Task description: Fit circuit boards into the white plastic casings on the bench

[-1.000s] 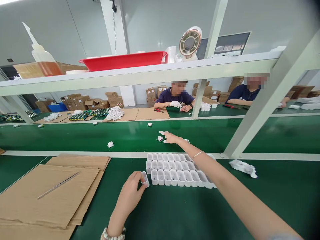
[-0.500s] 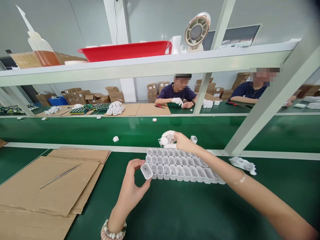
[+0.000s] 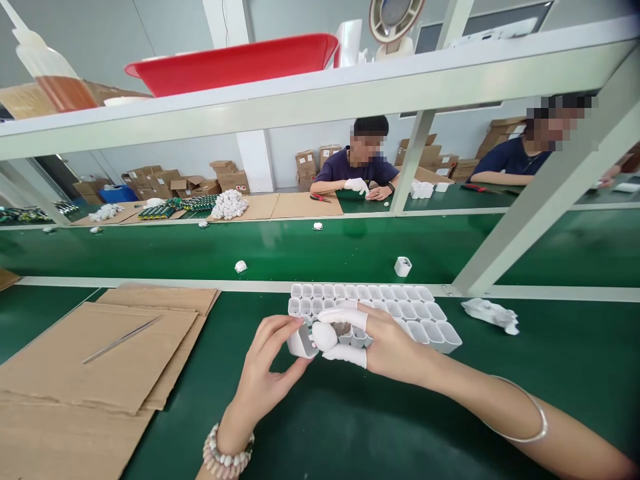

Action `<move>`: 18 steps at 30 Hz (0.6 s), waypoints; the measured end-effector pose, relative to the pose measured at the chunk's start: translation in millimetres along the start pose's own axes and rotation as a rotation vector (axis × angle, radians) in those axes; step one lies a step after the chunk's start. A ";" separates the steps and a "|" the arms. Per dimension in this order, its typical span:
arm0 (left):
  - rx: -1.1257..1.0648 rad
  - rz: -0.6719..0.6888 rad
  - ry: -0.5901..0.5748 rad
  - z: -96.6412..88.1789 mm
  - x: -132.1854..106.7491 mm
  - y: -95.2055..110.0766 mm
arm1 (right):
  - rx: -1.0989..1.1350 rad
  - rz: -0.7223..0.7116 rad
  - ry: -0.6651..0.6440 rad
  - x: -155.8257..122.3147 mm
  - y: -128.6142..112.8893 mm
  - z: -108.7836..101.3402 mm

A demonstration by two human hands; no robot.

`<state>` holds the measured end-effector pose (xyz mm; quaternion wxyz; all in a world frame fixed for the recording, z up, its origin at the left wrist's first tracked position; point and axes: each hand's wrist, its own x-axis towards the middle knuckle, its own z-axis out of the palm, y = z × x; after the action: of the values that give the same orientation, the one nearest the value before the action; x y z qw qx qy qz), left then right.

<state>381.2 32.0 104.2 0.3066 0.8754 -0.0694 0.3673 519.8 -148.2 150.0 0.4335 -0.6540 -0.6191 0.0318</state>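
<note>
Near the centre of the frame, a worker's left hand (image 3: 267, 365) grips a white cup (image 3: 299, 342) while the right hand (image 3: 389, 338), fingertips covered, pinches a rounded white piece (image 3: 325, 337) at its mouth, above the green worktop (image 3: 350, 427).

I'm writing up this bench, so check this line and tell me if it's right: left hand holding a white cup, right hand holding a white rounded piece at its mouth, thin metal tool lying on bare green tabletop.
The tool's place is wrong: the head view shows the thin metal tool on cardboard. The left hand, white cup, right hand and white rounded piece are as stated.
</note>
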 end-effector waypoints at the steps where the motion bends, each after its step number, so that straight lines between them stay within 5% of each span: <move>1: 0.005 0.002 0.002 0.2 -0.1 -0.2 | -0.005 0.004 0.000 0.1 0.4 -0.2; 18: 0.022 -0.004 -0.005 0.0 0.6 0.5 | -0.131 0.082 -0.051 -3.9 -3.1 2.1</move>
<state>381.5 31.7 104.8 0.2973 0.8798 -0.0644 0.3653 515.2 -150.8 148.7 0.3719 -0.7049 -0.6034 0.0257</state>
